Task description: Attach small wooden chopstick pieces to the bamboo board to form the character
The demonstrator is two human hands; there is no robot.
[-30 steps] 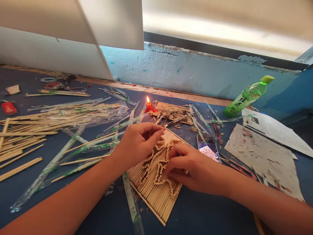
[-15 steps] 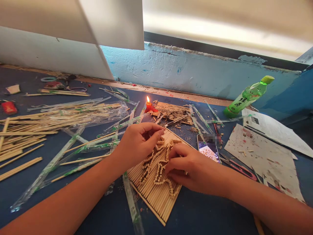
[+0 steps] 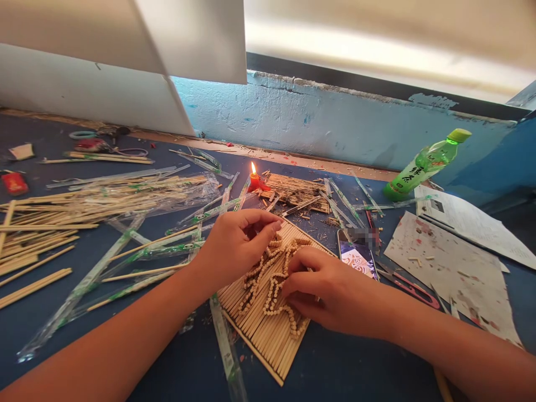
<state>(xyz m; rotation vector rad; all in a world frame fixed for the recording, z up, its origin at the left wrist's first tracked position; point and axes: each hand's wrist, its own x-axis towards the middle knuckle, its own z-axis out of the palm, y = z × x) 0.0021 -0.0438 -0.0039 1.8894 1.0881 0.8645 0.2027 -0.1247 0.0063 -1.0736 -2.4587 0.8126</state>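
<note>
Left grip [image 3: 240, 245] pinched, right grip [image 3: 322, 287] curled, over stick panel [image 3: 268, 343].

Your left hand [image 3: 238, 245] is placed farther forward, its fingers [image 3: 259, 218] and thumb [image 3: 263, 239] drawn close together. Your right hand [image 3: 330, 287] curls inward.

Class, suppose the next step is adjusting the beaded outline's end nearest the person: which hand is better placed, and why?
Probably the right hand: it is right beside that near end of the beaded outline. The left hand is farther off, near the far corner of the stick panel.
</note>
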